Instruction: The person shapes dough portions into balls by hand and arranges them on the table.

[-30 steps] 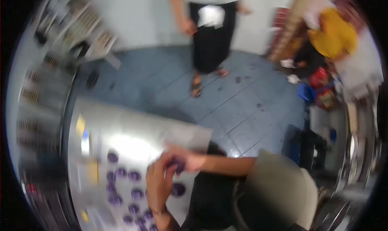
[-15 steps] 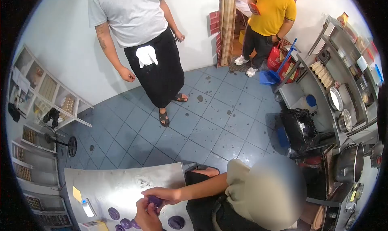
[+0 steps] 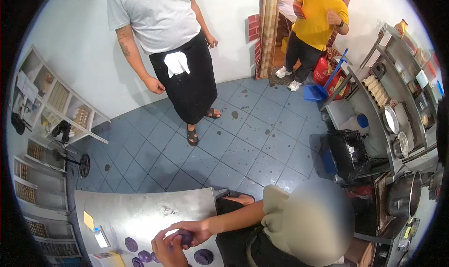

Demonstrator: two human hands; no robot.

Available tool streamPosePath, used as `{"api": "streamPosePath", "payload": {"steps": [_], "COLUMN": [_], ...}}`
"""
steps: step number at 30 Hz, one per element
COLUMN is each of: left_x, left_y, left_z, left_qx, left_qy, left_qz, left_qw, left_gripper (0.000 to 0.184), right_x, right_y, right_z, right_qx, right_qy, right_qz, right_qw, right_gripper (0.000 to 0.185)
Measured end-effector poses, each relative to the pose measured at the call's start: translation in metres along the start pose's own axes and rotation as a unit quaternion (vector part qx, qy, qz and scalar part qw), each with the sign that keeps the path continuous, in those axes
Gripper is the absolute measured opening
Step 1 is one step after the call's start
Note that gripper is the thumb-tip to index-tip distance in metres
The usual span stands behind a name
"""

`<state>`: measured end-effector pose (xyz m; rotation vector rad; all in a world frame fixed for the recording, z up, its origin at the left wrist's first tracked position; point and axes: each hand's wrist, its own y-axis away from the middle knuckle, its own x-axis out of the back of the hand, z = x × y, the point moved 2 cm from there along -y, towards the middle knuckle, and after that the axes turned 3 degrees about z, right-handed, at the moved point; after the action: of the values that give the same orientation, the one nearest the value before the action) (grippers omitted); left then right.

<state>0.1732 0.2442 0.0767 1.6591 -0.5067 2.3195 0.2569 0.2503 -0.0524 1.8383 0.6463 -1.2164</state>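
Over the metal table [image 3: 107, 206], my two hands hold a round purple dough ball [image 3: 186, 237] between them. My right hand [image 3: 200, 230] comes in from the right and curls its fingers about the far side of the ball. From below, my left hand [image 3: 167, 250] is cupped against the near side, its fingertips touching the ball. To the left on the tabletop lies a flattened purple dough piece [image 3: 131, 244], with several smaller purple rounds [image 3: 144, 256] partly behind my left hand. Another flat purple round [image 3: 203, 256] rests to the right, near the table's edge.
A phone-like device [image 3: 101, 239] and a yellow-white box [image 3: 107, 259] are on the table's left side. A person in a grey shirt [image 3: 154, 19] stands beyond it, another in yellow [image 3: 320, 14] by the doorway. Metal shelves [image 3: 351, 98] line the right; a beige cap [image 3: 278, 206] blocks the lower right.
The dough ball has shifted slightly right and my left fingers have changed position around it. The person in yellow has raised one hand toward the chest. The room view has shifted a little.
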Motion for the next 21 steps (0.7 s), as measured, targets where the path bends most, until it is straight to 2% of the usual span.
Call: {"api": "streamPosePath", "payload": {"steps": [2, 3, 5, 6, 10, 12, 13, 15, 16, 18, 19, 21], "left_x": [0.014, 0.013, 0.006, 0.000, -0.026, -0.033, -0.035, -0.027, -0.021, -0.007, -0.006, -0.005], "left_y": [-0.001, 0.000, 0.004, 0.001, 0.010, 0.014, 0.016, 0.013, 0.013, 0.015, 0.020, 0.027], "left_z": [0.009, 0.007, -0.003, -0.009, -0.042, -0.051, -0.054, -0.040, -0.033, -0.016, -0.014, -0.012], "left_qx": [-0.038, -0.036, -0.035, 0.002, 0.020, -0.005, -0.004, -0.118, -0.117, -0.041, -0.038, -0.049], "left_qy": [0.117, 0.117, 0.103, 0.071, 0.111, 0.108, 0.109, 0.053, 0.054, 0.000, 0.000, 0.039], "left_qz": [-0.025, -0.025, -0.011, -0.072, -0.033, -0.097, -0.097, -0.012, -0.014, -0.043, -0.044, -0.019], "left_qw": [0.992, 0.992, 0.994, 0.995, 0.993, 0.989, 0.989, 0.991, 0.992, 0.998, 0.998, 0.998], "left_gripper": [0.026, 0.026, 0.028, 0.027, 0.024, 0.025, 0.025, 0.035, 0.035, 0.048, 0.048, 0.057], "right_x": [0.002, 0.004, 0.005, 0.006, 0.011, 0.012, 0.013, 0.011, 0.012, 0.012, 0.016, 0.019], "right_y": [-0.007, -0.006, -0.001, -0.002, -0.007, -0.009, -0.010, -0.008, -0.008, -0.012, -0.017, -0.024], "right_z": [0.000, -0.002, -0.005, -0.005, -0.003, 0.002, 0.002, -0.001, -0.003, -0.006, -0.007, -0.014], "right_qx": [-0.015, -0.017, -0.101, -0.124, -0.158, -0.209, -0.210, -0.185, -0.185, -0.168, -0.142, -0.120], "right_qy": [-0.055, -0.055, -0.029, -0.021, 0.022, -0.045, -0.045, -0.012, -0.014, -0.084, -0.072, -0.042], "right_qz": [-0.029, -0.029, -0.094, -0.112, -0.125, -0.136, -0.135, -0.128, -0.127, -0.145, -0.111, -0.123], "right_qw": [0.998, 0.998, 0.990, 0.986, 0.979, 0.967, 0.967, 0.974, 0.974, 0.971, 0.981, 0.984], "right_gripper": [0.052, 0.052, 0.054, 0.055, 0.057, 0.059, 0.059, 0.060, 0.060, 0.061, 0.062, 0.058]}}
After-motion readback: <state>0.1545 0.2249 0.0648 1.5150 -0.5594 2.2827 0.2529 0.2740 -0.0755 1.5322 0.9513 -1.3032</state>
